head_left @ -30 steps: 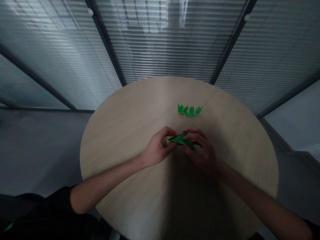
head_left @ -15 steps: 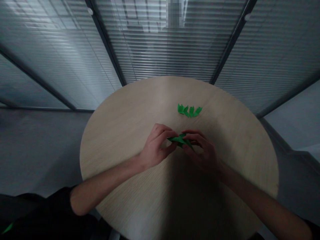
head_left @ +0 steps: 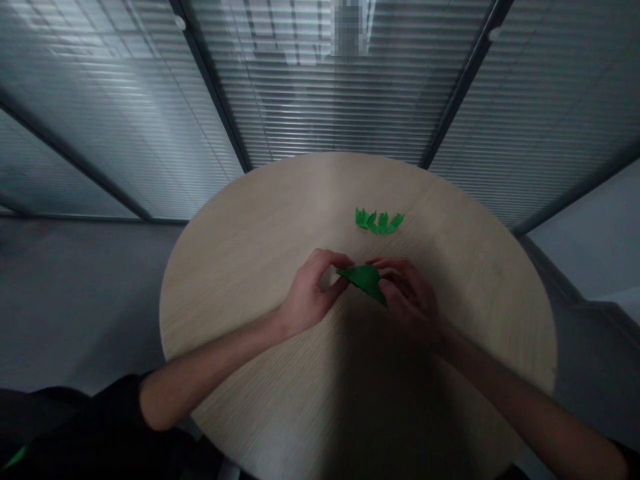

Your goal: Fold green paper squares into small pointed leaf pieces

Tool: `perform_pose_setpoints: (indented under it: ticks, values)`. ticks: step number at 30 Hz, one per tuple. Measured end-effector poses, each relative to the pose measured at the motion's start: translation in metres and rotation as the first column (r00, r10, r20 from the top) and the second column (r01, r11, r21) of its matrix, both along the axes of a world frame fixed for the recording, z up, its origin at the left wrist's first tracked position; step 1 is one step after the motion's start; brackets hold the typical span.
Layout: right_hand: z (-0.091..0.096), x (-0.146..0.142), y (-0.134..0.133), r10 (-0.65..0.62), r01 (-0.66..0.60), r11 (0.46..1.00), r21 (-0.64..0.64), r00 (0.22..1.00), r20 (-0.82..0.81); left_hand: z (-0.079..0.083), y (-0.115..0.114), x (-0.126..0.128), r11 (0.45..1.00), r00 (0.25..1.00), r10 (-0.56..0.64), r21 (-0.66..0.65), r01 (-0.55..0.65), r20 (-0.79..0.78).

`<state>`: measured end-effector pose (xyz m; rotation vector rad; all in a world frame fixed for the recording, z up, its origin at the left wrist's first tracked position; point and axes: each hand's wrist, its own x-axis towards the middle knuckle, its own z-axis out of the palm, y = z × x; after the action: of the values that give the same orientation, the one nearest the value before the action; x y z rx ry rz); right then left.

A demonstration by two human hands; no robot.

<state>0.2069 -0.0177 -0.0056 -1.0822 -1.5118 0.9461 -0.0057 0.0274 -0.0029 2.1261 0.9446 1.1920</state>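
A folded green paper piece (head_left: 367, 280), triangular in outline, is held just above the round wooden table (head_left: 250, 267). My left hand (head_left: 313, 293) pinches its left tip between thumb and fingers. My right hand (head_left: 407, 297) grips its right side with curled fingers. Both hands meet near the table's middle. Farther back on the table lie several small folded green paper pieces (head_left: 379, 221) in a short row, apart from both hands.
Glass walls with horizontal blinds (head_left: 325, 87) stand behind the table, split by dark frames (head_left: 210, 87). The table's round rim (head_left: 165, 313) drops off to a grey floor (head_left: 75, 300) at left and right.
The green paper has been turned and flattened between my hands, showing a broader triangular face. Both hands stayed in about the same place.
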Motion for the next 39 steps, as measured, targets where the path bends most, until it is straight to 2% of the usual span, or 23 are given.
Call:
perform_pose_setpoints:
  ticks: [3,7,12,14,18,19,21,24,28,32,39]
  values:
    - [-0.002,0.000,0.004,-0.059,0.052,0.992,-0.111,0.996,-0.067,-0.002,-0.001,0.001,0.999,1.000,0.001,-0.043,0.000,0.026]
    - [-0.003,0.001,0.010,-0.048,0.013,0.969,-0.245,0.989,-0.139,-0.001,-0.002,0.002,0.995,0.999,-0.023,-0.092,0.027,0.046]
    - [-0.001,0.001,0.011,-0.048,0.029,0.969,-0.245,0.996,-0.072,0.003,-0.003,0.002,0.969,0.980,-0.106,-0.205,0.141,0.170]
    - [-0.001,0.000,0.010,-0.049,0.030,0.972,-0.232,0.996,-0.077,0.005,-0.003,0.004,0.921,0.961,-0.120,-0.334,0.201,0.249]
    - [-0.002,-0.001,0.009,-0.035,0.012,0.974,-0.225,0.994,-0.100,0.005,-0.002,0.009,0.739,0.958,-0.128,-0.620,0.264,0.256]
    - [-0.002,-0.001,0.009,-0.034,0.011,0.974,-0.224,0.995,-0.098,0.004,-0.002,0.010,0.704,0.963,-0.134,-0.661,0.259,0.234]
    - [-0.003,-0.001,0.009,-0.032,0.009,0.973,-0.230,0.995,-0.095,0.002,-0.001,0.010,0.670,0.969,-0.141,-0.702,0.244,0.202]
    - [-0.003,0.000,0.010,-0.022,-0.010,0.965,-0.263,0.992,-0.121,-0.001,0.000,0.009,0.665,0.960,-0.127,-0.696,0.270,0.251]
    - [-0.002,0.000,0.010,0.050,-0.112,0.931,-0.347,0.982,-0.183,-0.001,0.000,0.008,0.668,0.936,-0.114,-0.672,0.320,0.333]
    - [0.000,0.000,0.009,0.047,-0.135,0.917,-0.376,0.971,-0.234,-0.001,-0.002,0.010,0.676,0.936,-0.136,-0.660,0.327,0.324]
    - [0.000,0.000,0.010,0.050,-0.145,0.902,-0.406,0.970,-0.237,-0.003,-0.004,0.009,0.749,0.939,-0.160,-0.583,0.315,0.303]
